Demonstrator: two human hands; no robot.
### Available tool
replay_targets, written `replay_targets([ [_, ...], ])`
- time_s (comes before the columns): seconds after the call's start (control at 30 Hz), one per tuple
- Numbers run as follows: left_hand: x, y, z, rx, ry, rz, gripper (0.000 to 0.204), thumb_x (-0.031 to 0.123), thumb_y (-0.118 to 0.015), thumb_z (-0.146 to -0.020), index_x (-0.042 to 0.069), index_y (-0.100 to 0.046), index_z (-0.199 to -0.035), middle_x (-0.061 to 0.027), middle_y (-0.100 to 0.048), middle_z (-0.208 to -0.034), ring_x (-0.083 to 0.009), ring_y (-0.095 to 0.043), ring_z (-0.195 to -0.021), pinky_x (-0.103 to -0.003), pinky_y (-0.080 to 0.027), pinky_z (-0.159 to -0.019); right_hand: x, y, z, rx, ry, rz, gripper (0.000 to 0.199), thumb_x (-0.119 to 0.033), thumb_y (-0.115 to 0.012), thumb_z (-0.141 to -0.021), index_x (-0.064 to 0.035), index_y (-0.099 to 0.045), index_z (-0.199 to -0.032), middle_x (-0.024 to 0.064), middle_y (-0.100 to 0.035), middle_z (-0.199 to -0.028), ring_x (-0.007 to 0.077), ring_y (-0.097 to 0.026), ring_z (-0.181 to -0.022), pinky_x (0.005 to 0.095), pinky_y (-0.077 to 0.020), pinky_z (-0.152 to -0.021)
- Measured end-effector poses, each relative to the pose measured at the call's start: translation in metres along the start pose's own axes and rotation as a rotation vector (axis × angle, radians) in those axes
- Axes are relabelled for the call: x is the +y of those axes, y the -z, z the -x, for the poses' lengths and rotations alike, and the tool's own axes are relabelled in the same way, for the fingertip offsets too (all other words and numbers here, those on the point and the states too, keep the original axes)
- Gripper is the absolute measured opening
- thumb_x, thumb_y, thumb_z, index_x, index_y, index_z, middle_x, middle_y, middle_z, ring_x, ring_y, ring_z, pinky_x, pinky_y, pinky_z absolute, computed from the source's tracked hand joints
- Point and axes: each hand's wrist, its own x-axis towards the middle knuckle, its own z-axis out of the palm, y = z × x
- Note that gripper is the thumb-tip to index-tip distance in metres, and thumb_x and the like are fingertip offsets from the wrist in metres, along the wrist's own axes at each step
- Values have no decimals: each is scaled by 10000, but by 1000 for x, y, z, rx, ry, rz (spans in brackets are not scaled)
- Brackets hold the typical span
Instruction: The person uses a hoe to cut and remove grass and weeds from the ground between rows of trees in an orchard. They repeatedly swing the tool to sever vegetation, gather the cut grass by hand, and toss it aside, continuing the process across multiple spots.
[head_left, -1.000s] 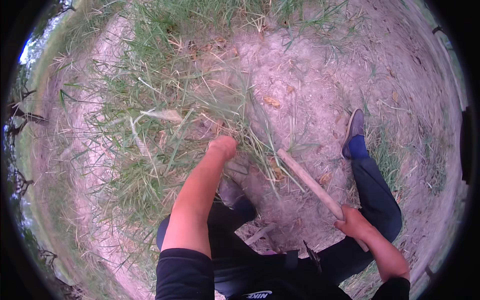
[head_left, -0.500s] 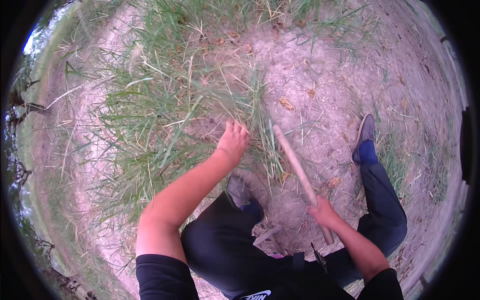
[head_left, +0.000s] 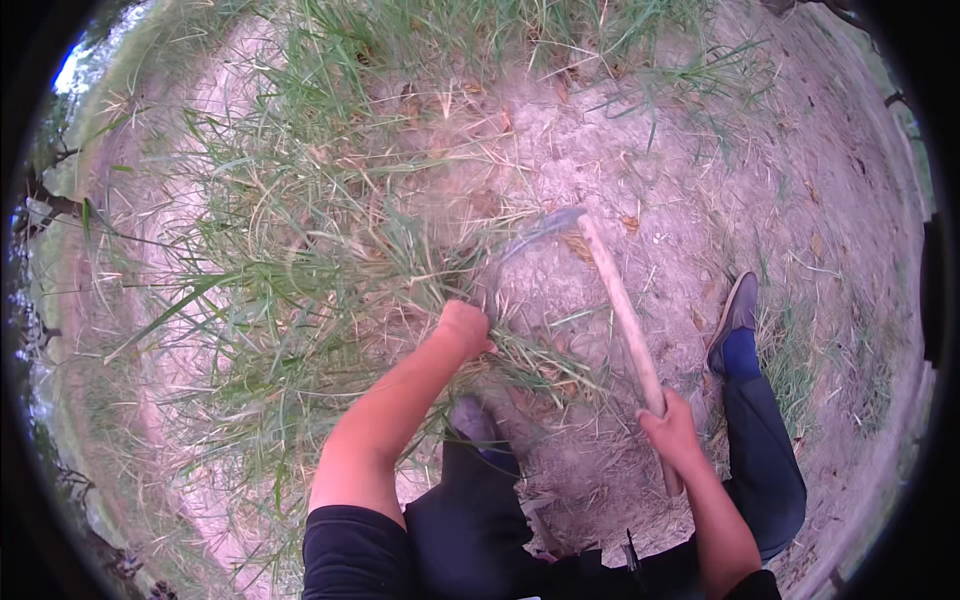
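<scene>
Gripping grass tuft (head_left: pixel 330 270) at base, left hand (head_left: pixel 465 325) fisted, bunching stems taut, clear of blade. Sickle (head_left: pixel 610 300) right of tuft: blurred blade near stems, wooden handle clenched low in right hand (head_left: pixel 672 432) for reach. Feet apart on bare soil (head_left: pixel 700 150).

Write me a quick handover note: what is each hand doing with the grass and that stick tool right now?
Left hand: closed around a bunch of grass, gripping it near its base.
Right hand: closed on the wooden handle of a sickle, whose curved blade is blurred and raised just above the grass by the left hand.
Feet: left shoe below the gripped bunch, right shoe on bare soil to the right.
Done: no cut pile is in view.
Left: the gripped bunch stands rooted, as does tall grass to the left and top.
</scene>
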Motion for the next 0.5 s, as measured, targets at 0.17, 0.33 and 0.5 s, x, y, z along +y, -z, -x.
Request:
replay_targets([
  [0.17,0,-38,47,86,325,381,554,582,-542,-881,74,-698,-1039,-125,-705,-1015,-295,-664,-1004,-396,-508,-859,-109,-7,-127,151,183,-260,223,-115,-653,-827,28,-526,-941,88,-565,-679,153,-546,-510,316,-442,-452],
  [0.33,-25,-47,72,47,490,465,528,523,-556,-896,49,-646,-1111,-161,-682,-1072,-324,-648,-1026,-423,-503,-876,-145,-48,-249,352,337,-106,250,-150,-646,-848,28,-519,-968,145,-601,-706,217,-604,-547,360,-477,-472],
  [0.5,-30,-55,82,151,432,521,466,418,-629,-866,25,-581,-1113,-211,-663,-1041,-362,-627,-1020,-451,-502,-865,13,-73,-129,255,333,191,304,-141,-634,-848,13,-486,-1065,287,-622,-857,437,-648,-838,474,-505,-715],
])
